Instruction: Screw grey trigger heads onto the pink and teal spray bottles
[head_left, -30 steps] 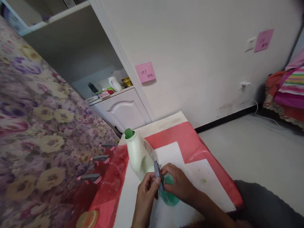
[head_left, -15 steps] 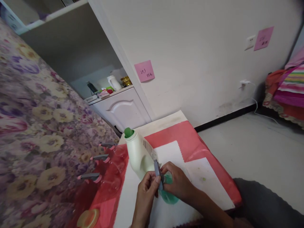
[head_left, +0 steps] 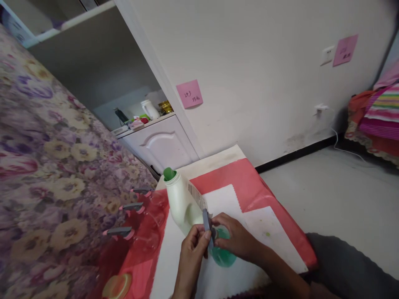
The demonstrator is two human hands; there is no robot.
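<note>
A clear bottle of green liquid (head_left: 225, 253) stands on the white cloth, with a grey spray head (head_left: 206, 222) at its top. My left hand (head_left: 195, 243) grips the spray head between thumb and fingers. On the right of the neck, my right hand (head_left: 232, 236) has its fingers closed around the collar of the same spray head. Just behind my hands is a large pale green jug (head_left: 182, 203), its mouth holding a green insert (head_left: 169, 174). The underside of the spray head is hidden by my fingers.
Several clear spray bottles with grey and pink heads (head_left: 120, 231) line the left side of the red-covered table (head_left: 224, 171). A round yellowish lid (head_left: 116, 286) lies at the near left. A flowered curtain (head_left: 62, 187) hangs beside them.
My right hand has shifted very slightly on the neck, and a little more of the green bottle shows. My left hand keeps its hold on the spray head.
</note>
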